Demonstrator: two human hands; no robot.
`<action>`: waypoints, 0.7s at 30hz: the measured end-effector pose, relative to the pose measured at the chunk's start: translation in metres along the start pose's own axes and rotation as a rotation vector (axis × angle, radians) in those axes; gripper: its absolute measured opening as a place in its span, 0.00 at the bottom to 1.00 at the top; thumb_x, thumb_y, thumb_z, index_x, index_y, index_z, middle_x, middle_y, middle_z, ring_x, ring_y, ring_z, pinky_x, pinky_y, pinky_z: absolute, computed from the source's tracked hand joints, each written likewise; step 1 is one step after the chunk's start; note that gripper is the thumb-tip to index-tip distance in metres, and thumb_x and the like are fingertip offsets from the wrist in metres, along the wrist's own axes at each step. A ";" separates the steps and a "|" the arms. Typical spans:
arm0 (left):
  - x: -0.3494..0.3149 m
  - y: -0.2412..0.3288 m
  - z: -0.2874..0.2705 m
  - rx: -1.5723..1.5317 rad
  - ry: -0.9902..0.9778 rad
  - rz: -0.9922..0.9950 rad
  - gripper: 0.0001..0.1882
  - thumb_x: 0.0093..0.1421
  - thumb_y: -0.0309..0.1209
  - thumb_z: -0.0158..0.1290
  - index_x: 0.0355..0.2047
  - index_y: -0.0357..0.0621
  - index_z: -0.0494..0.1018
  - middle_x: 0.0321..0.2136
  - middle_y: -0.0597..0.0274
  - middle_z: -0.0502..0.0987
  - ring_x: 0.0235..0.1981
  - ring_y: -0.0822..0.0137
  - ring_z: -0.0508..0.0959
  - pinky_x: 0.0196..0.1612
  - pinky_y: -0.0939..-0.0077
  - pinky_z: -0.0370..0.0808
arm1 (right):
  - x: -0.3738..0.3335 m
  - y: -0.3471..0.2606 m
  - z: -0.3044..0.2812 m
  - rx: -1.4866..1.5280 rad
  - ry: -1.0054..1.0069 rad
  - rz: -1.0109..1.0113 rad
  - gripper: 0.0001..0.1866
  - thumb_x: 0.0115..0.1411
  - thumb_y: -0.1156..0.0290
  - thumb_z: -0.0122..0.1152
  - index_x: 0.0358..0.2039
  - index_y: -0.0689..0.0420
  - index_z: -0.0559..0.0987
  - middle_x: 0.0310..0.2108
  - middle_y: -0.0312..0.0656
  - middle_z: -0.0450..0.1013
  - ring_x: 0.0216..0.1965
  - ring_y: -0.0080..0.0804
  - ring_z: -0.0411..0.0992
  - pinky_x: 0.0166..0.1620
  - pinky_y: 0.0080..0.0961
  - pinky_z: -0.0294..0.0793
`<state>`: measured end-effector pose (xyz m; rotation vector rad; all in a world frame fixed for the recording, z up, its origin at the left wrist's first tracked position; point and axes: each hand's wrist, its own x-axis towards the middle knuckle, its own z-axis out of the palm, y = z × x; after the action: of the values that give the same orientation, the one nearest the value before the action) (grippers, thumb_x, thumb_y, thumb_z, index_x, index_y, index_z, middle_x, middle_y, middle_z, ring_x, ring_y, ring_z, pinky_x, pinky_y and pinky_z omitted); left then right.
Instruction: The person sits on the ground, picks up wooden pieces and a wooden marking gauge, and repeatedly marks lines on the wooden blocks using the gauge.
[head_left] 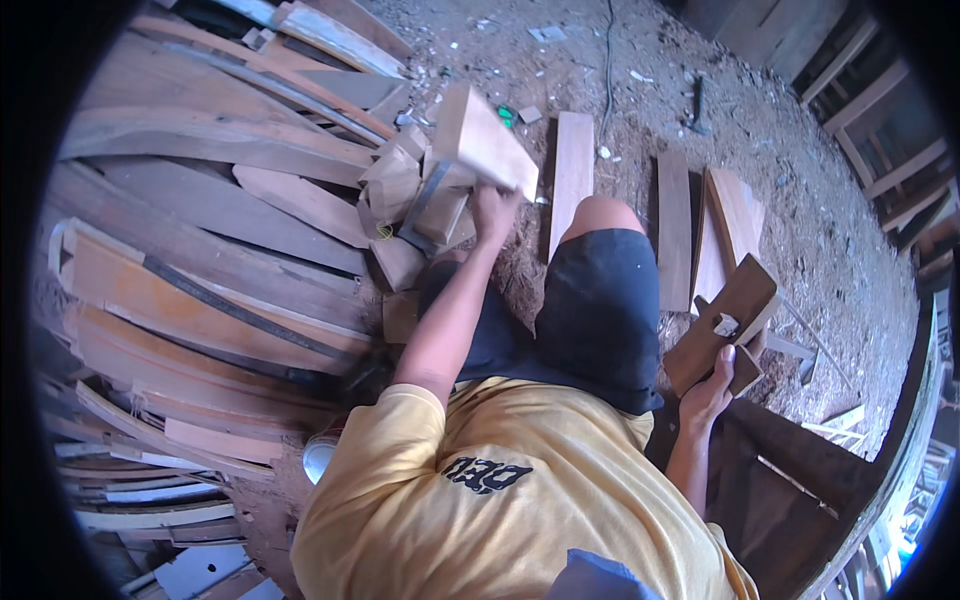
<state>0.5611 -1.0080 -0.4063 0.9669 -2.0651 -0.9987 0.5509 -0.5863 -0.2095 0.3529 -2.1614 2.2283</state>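
Observation:
My left hand (495, 212) is closed on the lower edge of a pale, angular wooden block (487, 140), slightly blurred and raised over a heap of offcuts (395, 185). Out to the right, my right hand (708, 390) grips a dark wooden hand plane (708, 345), its thumb up against the body. A whitish bit sits in the middle of the plane, and a short crosspiece sticks out near my thumb. Some of the right fingers are hidden behind the wood.
Curved planks (220, 140) are stacked along the left. Beyond my knees lie a pale board (572, 170), a darker board (673, 230) and a hammer-like tool (698, 105) on the littered ground. A black cable (609, 70) runs at the back. A dark wooden frame (790, 470) stands at lower right.

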 end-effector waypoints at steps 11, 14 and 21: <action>-0.105 0.017 0.010 0.173 -0.170 0.117 0.42 0.61 0.33 0.64 0.75 0.50 0.63 0.52 0.35 0.82 0.52 0.38 0.83 0.52 0.52 0.82 | 0.008 0.006 0.023 0.106 -0.059 0.049 0.40 0.71 0.57 0.57 0.77 0.60 0.55 0.66 0.48 0.64 0.62 0.37 0.67 0.66 0.39 0.67; -0.060 0.008 -0.020 0.159 -0.525 0.132 0.39 0.66 0.34 0.55 0.77 0.51 0.59 0.65 0.36 0.71 0.67 0.43 0.71 0.66 0.55 0.72 | 0.009 0.000 0.034 0.062 -0.109 -0.013 0.39 0.72 0.60 0.56 0.77 0.60 0.55 0.68 0.48 0.62 0.66 0.37 0.65 0.68 0.40 0.65; 0.026 0.126 -0.029 -0.773 -0.618 -0.120 0.29 0.80 0.46 0.36 0.61 0.34 0.75 0.58 0.47 0.79 0.64 0.61 0.75 0.68 0.62 0.69 | 0.016 0.009 0.057 0.051 -0.272 0.186 0.35 0.75 0.69 0.51 0.79 0.56 0.55 0.73 0.47 0.59 0.74 0.36 0.57 0.75 0.35 0.52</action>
<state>0.5279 -0.9839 -0.2808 0.3900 -1.7769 -2.1464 0.5425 -0.6454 -0.2149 0.5041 -2.3594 2.4674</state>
